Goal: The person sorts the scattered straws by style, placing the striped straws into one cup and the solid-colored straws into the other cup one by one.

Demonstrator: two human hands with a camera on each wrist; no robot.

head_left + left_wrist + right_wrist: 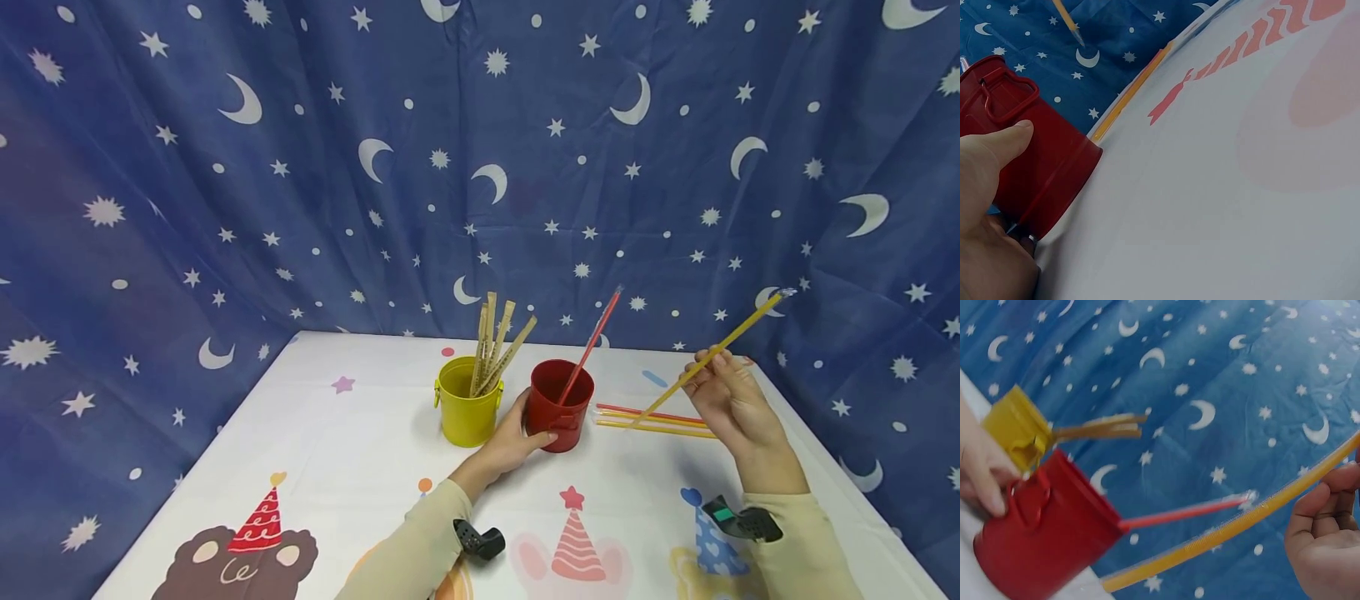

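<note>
A small red bucket (558, 417) stands on the table, and my left hand (507, 446) holds it round its near left side, thumb across the front below the wire handle (1007, 97). One red straw (592, 344) in a clear wrapper leans out of the bucket to the right. Between thumb and fingers my right hand (731, 400) pinches a yellow straw (738, 332), also in clear wrapping, raised at a slant with its lower end toward the bucket. Beneath that lower end, several wrapped red and yellow straws (667, 430) lie side by side on the table.
Left of the red bucket stands a yellow bucket (467, 419) holding several thin tan sticks (491, 337). A white tablecloth (337, 433) with party-hat animal prints covers the table. A blue curtain (420, 192) with moons and stars hangs behind and at both sides.
</note>
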